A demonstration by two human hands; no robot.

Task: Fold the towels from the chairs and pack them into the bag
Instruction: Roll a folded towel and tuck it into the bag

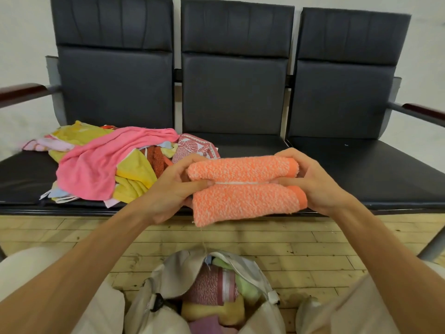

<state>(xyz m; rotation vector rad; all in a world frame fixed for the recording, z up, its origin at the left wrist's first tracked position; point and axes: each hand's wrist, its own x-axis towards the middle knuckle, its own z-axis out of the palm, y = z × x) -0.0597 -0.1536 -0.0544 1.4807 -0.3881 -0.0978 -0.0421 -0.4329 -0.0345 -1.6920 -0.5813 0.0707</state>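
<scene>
Folding of the orange towel (245,189) is judged to be at its last step: it is doubled into a thick bundle and held in the air over the front edge of the chairs (361,169), ahead of the open bag (175,261) on the floor. One end is gripped by the left hand (168,189), thumb pressed into the crease between the two layers, and the other end is gripped likewise by the right hand (315,182). Both forearms are stretched forward, roughly level. Lowering into the bag is called for next, with the fold kept pinched so it does not spring open. Room among the packed towels (212,285) seems limited, though the bag's near part is cut off. A loose pile of towels (96,169) is seen unfolded on the left seat.
</scene>
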